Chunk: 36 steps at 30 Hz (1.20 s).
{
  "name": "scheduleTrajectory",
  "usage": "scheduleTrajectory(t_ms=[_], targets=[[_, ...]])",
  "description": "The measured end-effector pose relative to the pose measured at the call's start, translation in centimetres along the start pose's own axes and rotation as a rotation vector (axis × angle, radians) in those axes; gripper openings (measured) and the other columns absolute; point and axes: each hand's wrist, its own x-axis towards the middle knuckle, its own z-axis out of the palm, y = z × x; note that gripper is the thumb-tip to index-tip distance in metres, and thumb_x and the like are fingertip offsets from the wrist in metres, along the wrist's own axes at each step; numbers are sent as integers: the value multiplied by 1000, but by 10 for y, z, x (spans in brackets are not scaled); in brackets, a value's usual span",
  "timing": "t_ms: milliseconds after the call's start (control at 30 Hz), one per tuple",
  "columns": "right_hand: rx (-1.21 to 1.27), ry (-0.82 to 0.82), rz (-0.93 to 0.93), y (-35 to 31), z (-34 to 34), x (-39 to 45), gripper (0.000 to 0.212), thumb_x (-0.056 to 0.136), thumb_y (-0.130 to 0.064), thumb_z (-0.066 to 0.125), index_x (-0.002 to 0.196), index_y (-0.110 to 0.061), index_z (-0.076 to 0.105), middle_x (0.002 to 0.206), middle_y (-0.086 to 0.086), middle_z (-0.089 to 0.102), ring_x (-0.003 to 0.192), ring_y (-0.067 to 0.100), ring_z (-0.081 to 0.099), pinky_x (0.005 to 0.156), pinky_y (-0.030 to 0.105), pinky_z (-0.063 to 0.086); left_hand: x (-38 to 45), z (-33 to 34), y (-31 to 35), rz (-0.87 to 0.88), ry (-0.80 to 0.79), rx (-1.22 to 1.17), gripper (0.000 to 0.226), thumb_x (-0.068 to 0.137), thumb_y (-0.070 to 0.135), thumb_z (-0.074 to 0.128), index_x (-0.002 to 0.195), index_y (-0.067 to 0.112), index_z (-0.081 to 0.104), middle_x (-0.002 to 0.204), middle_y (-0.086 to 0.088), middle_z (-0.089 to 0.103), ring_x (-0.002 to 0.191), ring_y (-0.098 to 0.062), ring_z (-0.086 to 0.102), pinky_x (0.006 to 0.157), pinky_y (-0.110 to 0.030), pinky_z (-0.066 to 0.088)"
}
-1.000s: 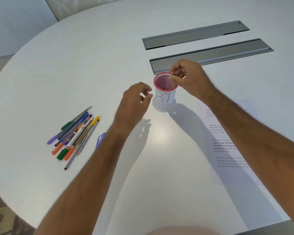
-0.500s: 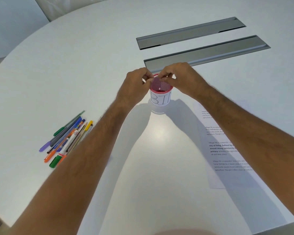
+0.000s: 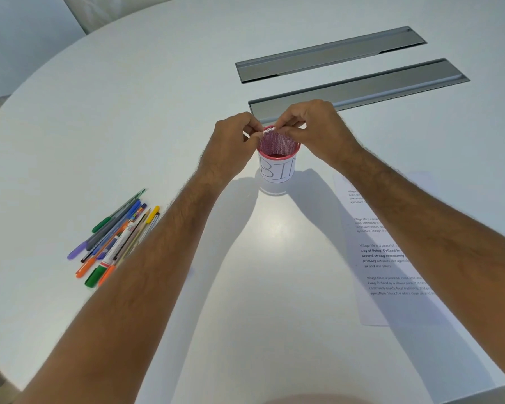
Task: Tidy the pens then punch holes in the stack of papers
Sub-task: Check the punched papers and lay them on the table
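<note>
A pink mesh cup point(image 3: 278, 158) with a white paper label reading "BIN" stands upright mid-table. My left hand point(image 3: 233, 144) pinches its rim on the left side. My right hand point(image 3: 312, 126) pinches the far rim from the right. Nothing shows inside the cup. A pile of several coloured pens point(image 3: 115, 237) lies on the table to the left, partly hidden by my left forearm. A stack of printed papers point(image 3: 385, 252) lies to the right, partly under my right forearm.
Two long grey metal cable hatches point(image 3: 359, 91) point(image 3: 330, 53) are set into the round white table point(image 3: 129, 112) beyond the cup. The table's curved edge runs along the left and near side. A pale chair back point(image 3: 114, 10) shows at the far top left.
My left hand moved from the table's middle up to the cup and took hold of its rim. My right hand stayed on the rim. The camera view shifted slightly.
</note>
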Motion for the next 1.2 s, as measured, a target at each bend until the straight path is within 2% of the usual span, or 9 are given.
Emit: scheduleTrajectory(t_ms=[133, 300, 467, 567, 633, 700, 867, 1033, 1200], targets=[[19, 48, 9, 0, -1, 0, 12, 88, -18, 84, 98, -14, 79, 87, -7, 74, 77, 2, 67, 72, 5, 51, 1, -1, 1, 3, -5, 9, 5, 99, 17, 71, 102, 14, 74, 95, 5, 72, 71, -4, 64, 58, -2, 41], [10, 42, -1, 5, 1, 1, 11, 90, -18, 81, 101, -15, 81, 86, -8, 73, 76, -9, 62, 68, -5, 43, -1, 0, -1, -5, -2, 5, 6, 99, 17, 71, 102, 14, 75, 95, 4, 73, 69, -3, 63, 57, -1, 41], [-21, 55, -34, 7, 5, -1, 19, 88, -33, 83, 96, -17, 74, 84, -11, 67, 73, -3, 60, 67, 3, 46, -3, 1, -4, -16, 4, -4, 5, 97, 18, 74, 98, 14, 73, 94, 2, 74, 67, -1, 63, 58, -2, 43], [-25, 47, -41, 6, 7, -3, 22, 88, -32, 84, 92, -18, 68, 83, -11, 66, 74, 4, 63, 81, 28, 59, -5, 3, -5, -30, 1, -14, 11, 95, 22, 77, 93, 14, 71, 92, 3, 72, 66, -1, 61, 59, -7, 40], [-68, 36, -27, 5, 9, -3, 18, 89, -31, 83, 93, -18, 70, 87, -9, 67, 81, 12, 66, 95, 48, 56, -4, 3, -4, -36, 0, -17, 12, 94, 23, 78, 92, 14, 70, 93, 2, 71, 66, 0, 59, 61, -8, 40], [-91, 23, -13, 4, 9, -2, 15, 92, -29, 79, 99, -16, 74, 94, -6, 71, 89, 16, 68, 102, 55, 51, -4, 3, -3, -30, -5, -15, 12, 95, 22, 78, 90, 16, 69, 95, 2, 71, 68, 0, 57, 61, -6, 38], [-203, 56, -64, 3, 10, -6, 20, 100, -37, 68, 109, -22, 77, 116, -2, 76, 108, 19, 67, 107, 46, 31, -3, 3, -2, -11, -24, -24, 14, 92, 22, 82, 88, 17, 69, 87, 4, 71, 67, 0, 57, 60, -2, 38], [-207, 114, -109, 4, 12, -13, 11, 100, -34, 68, 103, -25, 74, 111, -5, 73, 111, 20, 62, 101, 41, 27, -8, 2, -4, 15, 23, -44, 6, 89, 13, 83, 93, 13, 78, 91, 0, 76, 69, 2, 58, 65, -1, 44], [-183, 129, -127, 5, 14, -23, 24, 107, -24, 58, 124, -27, 74, 126, -7, 75, 123, 21, 60, 109, 46, 25, -18, -2, -5, 41, 96, -82, 12, 92, 7, 78, 101, 12, 83, 92, 4, 80, 69, 12, 64, 70, -2, 46]])
